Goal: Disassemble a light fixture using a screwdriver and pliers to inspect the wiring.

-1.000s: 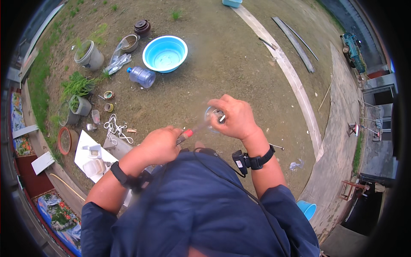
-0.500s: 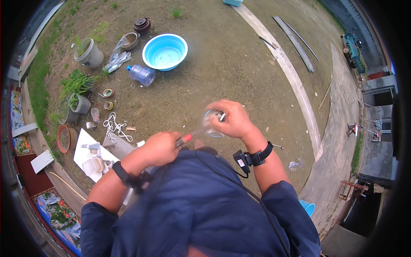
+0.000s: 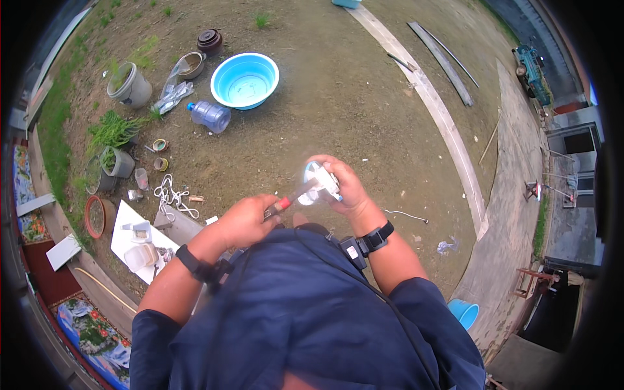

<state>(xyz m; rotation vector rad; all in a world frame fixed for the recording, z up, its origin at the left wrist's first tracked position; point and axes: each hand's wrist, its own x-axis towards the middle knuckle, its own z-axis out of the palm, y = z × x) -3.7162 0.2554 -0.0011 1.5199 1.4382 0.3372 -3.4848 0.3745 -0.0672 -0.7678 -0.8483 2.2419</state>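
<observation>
My left hand (image 3: 249, 219) is closed around a tool with a red section and a greyish, flat-looking blade (image 3: 301, 194); its exact kind is unclear. The blade points up and right, its far end against or just in front of a white plastic device (image 3: 323, 180). That device has a round, pale blue-edged part, and motion blurs its details. My right hand (image 3: 346, 186) grips it from the right side, fingers wrapped over the far edge. A thin white cord (image 3: 406, 214) with a dark tip shows to the right of my right wrist.
At the far left are a blue basin (image 3: 245, 81), a clear water jug (image 3: 211, 117) and several plant pots. A white board (image 3: 140, 237) with plastic containers lies left of my left arm, near a coiled white rope (image 3: 172, 198). A blue bucket (image 3: 463, 314) stands at right.
My right hand has turned and lowered slightly, bringing the device's white body into view. The tool in my left hand stays pointed at it. More of the white cord shows.
</observation>
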